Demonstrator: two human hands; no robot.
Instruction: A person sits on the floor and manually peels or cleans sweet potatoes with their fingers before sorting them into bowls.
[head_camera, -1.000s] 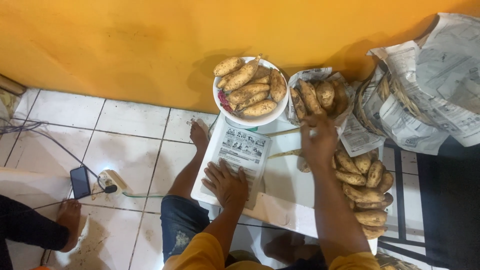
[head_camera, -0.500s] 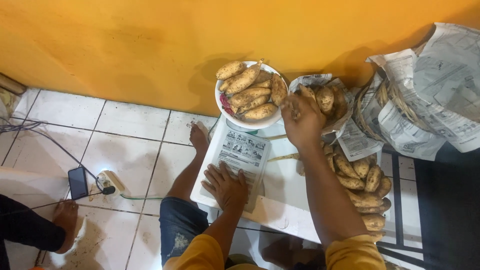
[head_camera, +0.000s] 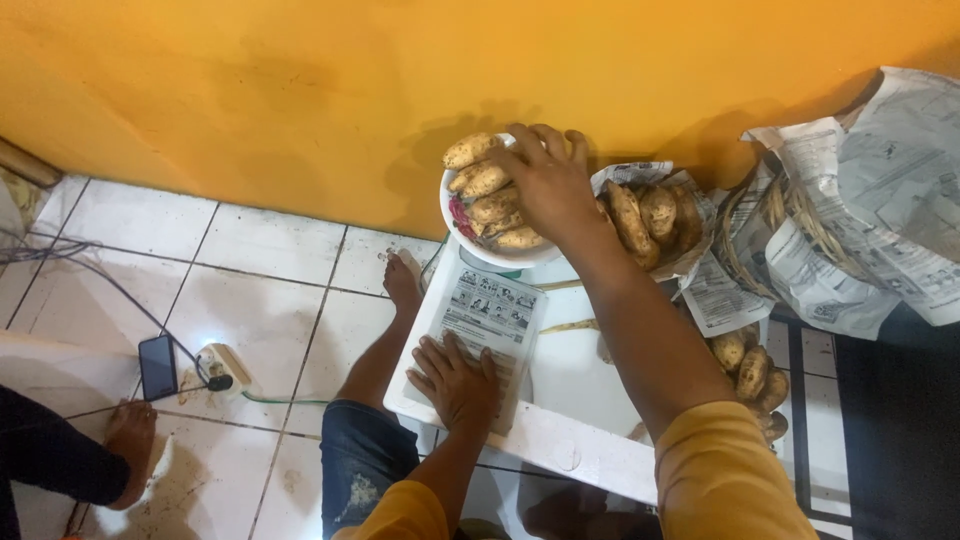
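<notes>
Several things sit at lower left of the frame: another person's foot (head_camera: 128, 440), a phone (head_camera: 157, 366) and a plug adapter (head_camera: 218, 366) on the tiled floor (head_camera: 270, 320). At centre I see my left hand (head_camera: 458, 380) lying flat, grip released, on a printed sheet (head_camera: 490, 312) on the white tabletop (head_camera: 580, 385). Above it, my right hand (head_camera: 548, 185) rests spread over the white bowl (head_camera: 460, 232), heaped with sweet potatoes (head_camera: 485, 182); whether its grip holds one I cannot tell. More tubers (head_camera: 650, 212) lie unsorted in newspaper (head_camera: 725, 290) and at right (head_camera: 750, 375), beside a paper-lined basket (head_camera: 800, 235).
</notes>
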